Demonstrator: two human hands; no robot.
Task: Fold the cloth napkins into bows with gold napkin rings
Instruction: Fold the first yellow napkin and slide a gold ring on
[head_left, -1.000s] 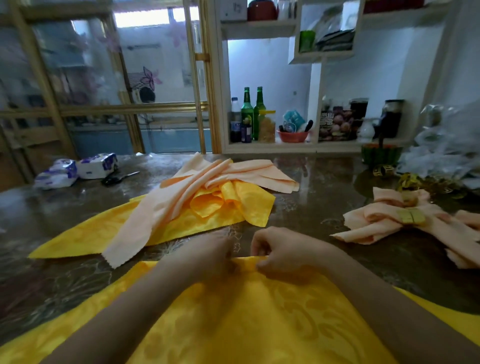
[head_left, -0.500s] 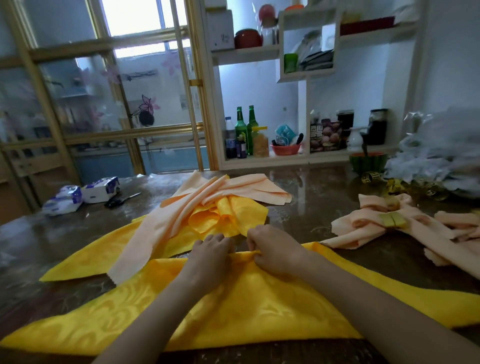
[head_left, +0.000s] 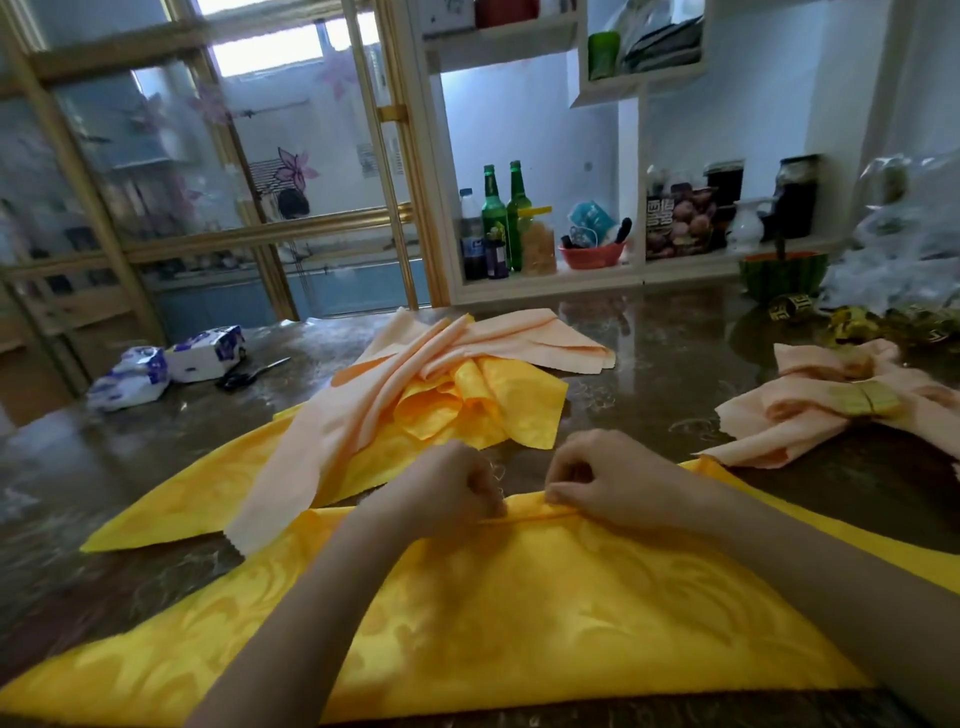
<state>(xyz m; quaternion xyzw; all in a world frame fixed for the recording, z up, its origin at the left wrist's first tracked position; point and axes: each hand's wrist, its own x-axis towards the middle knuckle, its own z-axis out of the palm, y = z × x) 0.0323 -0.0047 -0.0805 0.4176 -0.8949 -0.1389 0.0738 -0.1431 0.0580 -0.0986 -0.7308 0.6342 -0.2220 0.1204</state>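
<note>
A yellow damask napkin (head_left: 519, 613) lies spread in front of me on the dark marble table (head_left: 104, 467). My left hand (head_left: 447, 483) and my right hand (head_left: 613, 483) both pinch its far edge, which is rolled into a narrow fold between them. Behind the hands is a heap of peach and yellow napkins (head_left: 426, 384). At the right lies a finished peach bow (head_left: 831, 410) with a gold napkin ring (head_left: 862, 400) round its middle. More gold rings (head_left: 852, 322) lie past it near the table's right end.
Two tissue packs (head_left: 166, 364) and black scissors (head_left: 249, 374) lie at the far left. A watermelon-patterned bowl (head_left: 784, 270) and crumpled clear plastic (head_left: 909, 244) stand at the far right. Shelves with green bottles (head_left: 504, 213) back the table.
The view has shifted. My hands have moved slightly apart along the napkin's far edge and the rolled fold between them is longer.
</note>
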